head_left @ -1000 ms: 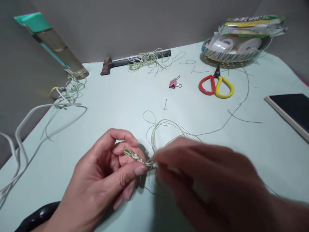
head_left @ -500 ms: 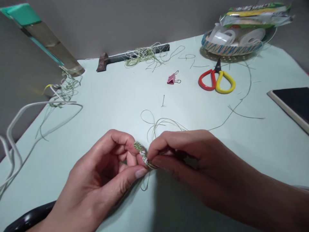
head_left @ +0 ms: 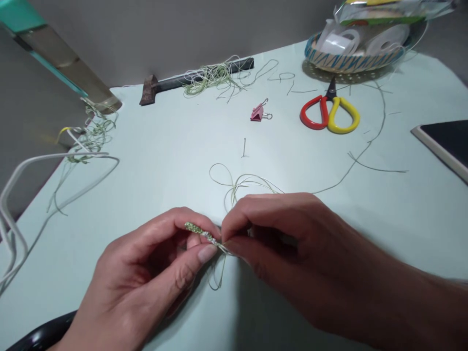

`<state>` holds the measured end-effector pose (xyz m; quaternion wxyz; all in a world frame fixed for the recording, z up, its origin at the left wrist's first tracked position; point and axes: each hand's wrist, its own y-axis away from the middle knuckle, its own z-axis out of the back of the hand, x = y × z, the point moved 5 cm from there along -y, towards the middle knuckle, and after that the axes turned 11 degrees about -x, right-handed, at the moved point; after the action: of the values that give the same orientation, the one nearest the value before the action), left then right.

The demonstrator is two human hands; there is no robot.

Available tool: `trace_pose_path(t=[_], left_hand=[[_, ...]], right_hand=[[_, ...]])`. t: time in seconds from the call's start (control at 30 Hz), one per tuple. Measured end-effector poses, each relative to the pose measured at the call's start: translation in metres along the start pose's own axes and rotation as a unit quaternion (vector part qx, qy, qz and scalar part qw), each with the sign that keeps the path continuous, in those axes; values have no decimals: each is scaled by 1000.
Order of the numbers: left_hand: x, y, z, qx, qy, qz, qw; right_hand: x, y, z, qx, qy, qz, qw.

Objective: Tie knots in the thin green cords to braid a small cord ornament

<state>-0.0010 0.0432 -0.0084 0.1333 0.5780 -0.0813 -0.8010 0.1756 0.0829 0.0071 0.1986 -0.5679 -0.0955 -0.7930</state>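
My left hand pinches a short green-and-white braided cord between thumb and fingers, low in the middle of the view. My right hand meets it from the right, its thumb and forefinger closed on the loose pale green threads at the braid's end. Those threads loop away over the pale green table sheet behind the hands, and a short loop hangs below the fingertips.
Red and yellow scissors, a pink binder clip and a small pin lie beyond. A striped basket of tape rolls stands back right, a dark tablet at right. Tangled thread drapes a dark bar; white cables run left.
My right hand has come in from a blurred sweep and closed on the threads at the braid's end. The braid has tilted flatter in my left hand. The view dropped slightly.
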Motion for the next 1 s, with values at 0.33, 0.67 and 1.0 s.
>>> trace_pose_path(t=[0.33, 0.67, 1.0], left_hand=[[5, 14, -6, -18, 56, 178, 982], [3, 13, -7, -19, 42, 146, 988], [3, 7, -7, 6, 54, 107, 993]], right_hand=[[-2, 4, -6, 38, 22, -10, 999], [1, 0, -2, -13, 50, 35, 998], [0, 1, -2, -3, 50, 5, 999]])
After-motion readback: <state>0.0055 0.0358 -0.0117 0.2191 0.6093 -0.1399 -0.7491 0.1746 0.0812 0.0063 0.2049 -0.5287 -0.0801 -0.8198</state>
